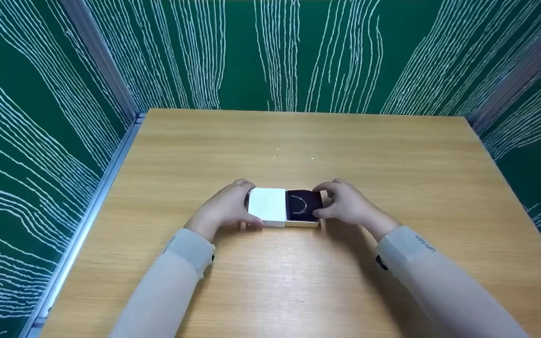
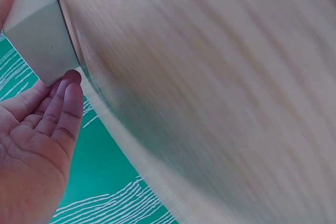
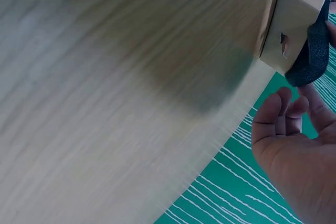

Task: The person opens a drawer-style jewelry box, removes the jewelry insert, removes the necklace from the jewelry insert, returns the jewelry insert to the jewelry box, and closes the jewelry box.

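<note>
A small white slide-out box [image 1: 266, 205] lies mid-table, its drawer [image 1: 301, 224] pulled partway out to the right. Inside the drawer is a black foam pad [image 1: 315, 202] carrying a thin chain [image 1: 305, 203] laid in a curve. My left hand [image 1: 223, 205] grips the white sleeve between thumb in front and fingers behind. At the drawer's outer end, my right hand [image 1: 349, 204] pinches the pad's edge between thumb and fingers. From the right wrist, the foam [image 3: 314, 51] bulges past the drawer's end wall [image 3: 296, 17], which has a small torn hole.
Several tiny white specks [image 1: 312, 158] lie on the wooden table [image 1: 374, 141] beyond the box. Green panels [image 1: 240, 56] with white wavy lines stand behind the table and at both sides.
</note>
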`<state>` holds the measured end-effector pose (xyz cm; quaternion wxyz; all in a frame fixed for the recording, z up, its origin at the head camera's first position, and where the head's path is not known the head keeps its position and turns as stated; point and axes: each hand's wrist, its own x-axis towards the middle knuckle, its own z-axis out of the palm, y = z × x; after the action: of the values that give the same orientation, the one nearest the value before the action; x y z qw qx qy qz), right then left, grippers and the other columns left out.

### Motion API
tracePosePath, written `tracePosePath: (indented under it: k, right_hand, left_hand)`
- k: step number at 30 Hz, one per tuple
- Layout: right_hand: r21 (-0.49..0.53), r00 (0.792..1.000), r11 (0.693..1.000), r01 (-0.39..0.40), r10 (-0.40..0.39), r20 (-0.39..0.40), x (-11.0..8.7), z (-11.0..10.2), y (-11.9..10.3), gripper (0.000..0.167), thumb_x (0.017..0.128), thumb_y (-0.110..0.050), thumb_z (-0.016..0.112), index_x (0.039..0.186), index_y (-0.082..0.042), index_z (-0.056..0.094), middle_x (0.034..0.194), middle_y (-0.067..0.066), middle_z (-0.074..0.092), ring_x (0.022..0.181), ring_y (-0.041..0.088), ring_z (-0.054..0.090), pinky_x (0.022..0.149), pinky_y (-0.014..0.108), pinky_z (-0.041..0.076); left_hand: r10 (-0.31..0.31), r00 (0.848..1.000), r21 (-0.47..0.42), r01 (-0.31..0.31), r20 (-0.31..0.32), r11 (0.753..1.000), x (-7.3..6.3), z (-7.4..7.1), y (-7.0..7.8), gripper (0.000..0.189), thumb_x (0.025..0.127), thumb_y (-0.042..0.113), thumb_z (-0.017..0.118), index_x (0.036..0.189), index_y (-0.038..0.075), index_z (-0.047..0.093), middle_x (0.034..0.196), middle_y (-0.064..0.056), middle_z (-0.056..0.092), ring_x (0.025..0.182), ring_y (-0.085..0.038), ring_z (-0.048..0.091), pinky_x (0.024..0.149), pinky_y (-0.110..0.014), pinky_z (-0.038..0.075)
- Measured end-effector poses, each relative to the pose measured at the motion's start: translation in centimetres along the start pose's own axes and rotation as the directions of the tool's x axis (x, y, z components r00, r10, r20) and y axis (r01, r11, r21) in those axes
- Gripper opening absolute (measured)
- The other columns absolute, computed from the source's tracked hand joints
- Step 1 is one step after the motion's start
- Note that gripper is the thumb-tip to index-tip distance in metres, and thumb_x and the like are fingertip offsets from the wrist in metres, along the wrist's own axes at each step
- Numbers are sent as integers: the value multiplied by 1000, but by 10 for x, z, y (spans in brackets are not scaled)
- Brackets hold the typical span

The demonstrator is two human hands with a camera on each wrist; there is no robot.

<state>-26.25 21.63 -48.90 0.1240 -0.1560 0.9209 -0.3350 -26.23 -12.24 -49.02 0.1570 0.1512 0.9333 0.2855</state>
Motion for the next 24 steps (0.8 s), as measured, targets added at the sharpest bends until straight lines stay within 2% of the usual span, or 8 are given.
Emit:
tracePosePath:
  k: [4, 9, 15, 18, 24]
  right_hand:
    - [-3, 1000, 1000, 12, -12, 27, 0, 0, 2, 85, 87, -24, 95, 161, -2, 60, 116, 17, 61, 102, 27, 58, 88, 37, 49]
    - [-22, 998, 1000, 4, -2, 60, 0, -1, 4, 93, 87, -30, 96, 165, -2, 55, 119, 18, 62, 100, 26, 58, 85, 35, 50]
    - [-32, 996, 999, -19, 22, 82, -1, 1, 4, 110, 80, -36, 104, 169, -2, 49, 133, 21, 62, 111, 31, 58, 98, 46, 55]
    - [-29, 997, 999, -15, 17, 74, 0, 2, 6, 110, 78, -33, 105, 168, -1, 50, 136, 22, 62, 115, 32, 60, 104, 50, 55]
    - [-27, 999, 1000, 4, -2, 43, 0, 4, 8, 100, 77, -31, 104, 162, -3, 58, 133, 20, 64, 117, 35, 61, 105, 52, 53]
  left_hand:
    - [-2, 1000, 7, 2, 2, 1000, 0, 0, 1, 107, 78, 44, 106, 164, 7, 54, 165, -7, 57, 145, -30, 60, 135, -48, 45]
    - [-5, 1000, 7, 5, 1, 1000, 0, 0, 2, 106, 78, 43, 107, 163, 8, 55, 164, -7, 58, 145, -30, 61, 135, -48, 45]
    - [-7, 1000, -1, 7, 2, 1000, 2, -1, 1, 106, 78, 43, 107, 163, 8, 55, 164, -6, 58, 145, -30, 61, 135, -49, 44]
    - [-3, 1000, -4, 3, 1, 1000, 3, 0, -1, 105, 78, 44, 107, 163, 8, 55, 163, -6, 58, 144, -29, 61, 135, -49, 45]
    - [-3, 1000, -22, 3, 4, 1000, 2, 1, -2, 103, 78, 42, 107, 161, 9, 57, 161, -5, 59, 141, -28, 62, 133, -49, 46]
